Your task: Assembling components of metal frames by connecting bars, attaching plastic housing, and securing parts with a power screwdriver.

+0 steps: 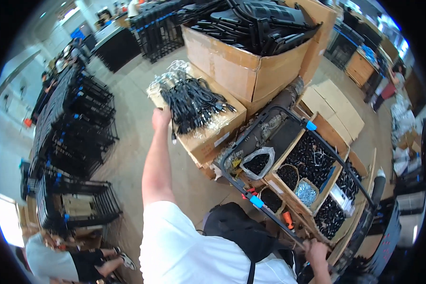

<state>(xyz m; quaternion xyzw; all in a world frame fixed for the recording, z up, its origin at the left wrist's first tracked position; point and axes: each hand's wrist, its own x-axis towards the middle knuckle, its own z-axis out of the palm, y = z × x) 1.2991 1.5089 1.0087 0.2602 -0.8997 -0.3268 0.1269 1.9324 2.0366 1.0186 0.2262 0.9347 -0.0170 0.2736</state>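
My left hand [161, 118] reaches out to the near left edge of a cardboard box [207, 148]. Its fingers are curled in beside a heap of black cables [194, 102], and what they grip is hidden. Clear plastic bags [179, 69] lie with the cables on top of the box. Low on the right, my right hand [315, 252] is closed around the lower end of a black tubular frame [288, 232] with blue clips. The frame slants over wooden bins [307, 215] of small black parts, and a tub of silver screws [306, 193] sits among them.
A large open carton [222, 59] full of black frame parts stands beyond the cable box. Stacked black frames [73, 128] line the left side. One person [57, 258] is at the lower left, another [390, 83] at the far right. An orange-handled tool [288, 219] lies by the bins.
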